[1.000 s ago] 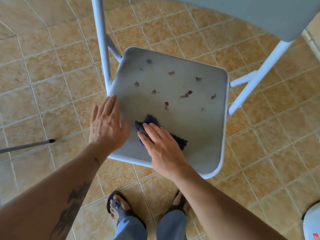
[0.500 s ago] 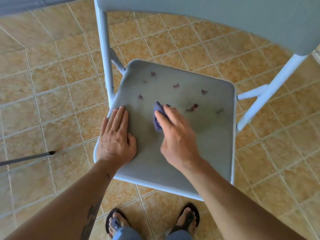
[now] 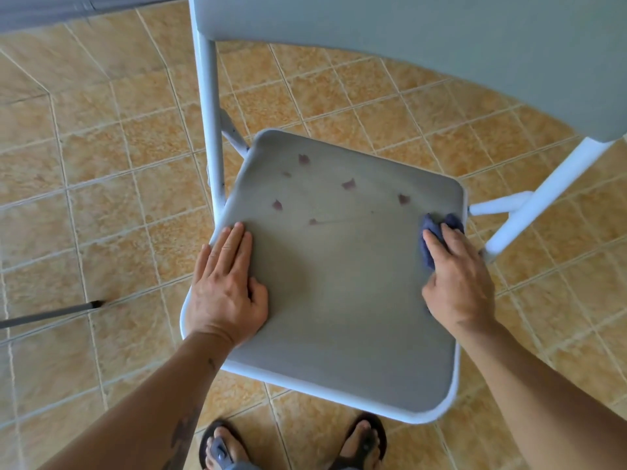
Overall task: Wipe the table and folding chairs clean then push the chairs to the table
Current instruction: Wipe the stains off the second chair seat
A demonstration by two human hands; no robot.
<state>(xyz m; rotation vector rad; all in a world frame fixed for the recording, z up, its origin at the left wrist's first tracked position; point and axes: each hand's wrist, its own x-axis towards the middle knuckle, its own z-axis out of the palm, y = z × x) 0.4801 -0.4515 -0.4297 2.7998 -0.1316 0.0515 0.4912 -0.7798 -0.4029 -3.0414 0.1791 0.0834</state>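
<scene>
A grey folding chair fills the head view; its seat [image 3: 339, 293] lies right below me and its backrest [image 3: 424, 39] spans the top. Several small reddish scraps [image 3: 348, 184] dot the far half of the seat. My left hand [image 3: 225, 290] rests flat on the seat's left edge, fingers straight. My right hand [image 3: 456, 283] presses a dark blue cloth [image 3: 431, 234] against the seat at its right edge, fingers laid over it. Most of the cloth is hidden under that hand.
Tan floor tiles [image 3: 118, 198] surround the chair. The white chair frame tubes [image 3: 529, 212] stick out to the right and one leg [image 3: 210, 130] rises at the left. A thin dark rod [image 3: 51, 315] lies on the floor at the left. My sandalled feet [image 3: 220, 446] stand below the seat.
My right hand has swept the cloth from the seat's near-left part across to its right edge, and fewer scraps lie on the seat. My left hand has stayed on the left edge.
</scene>
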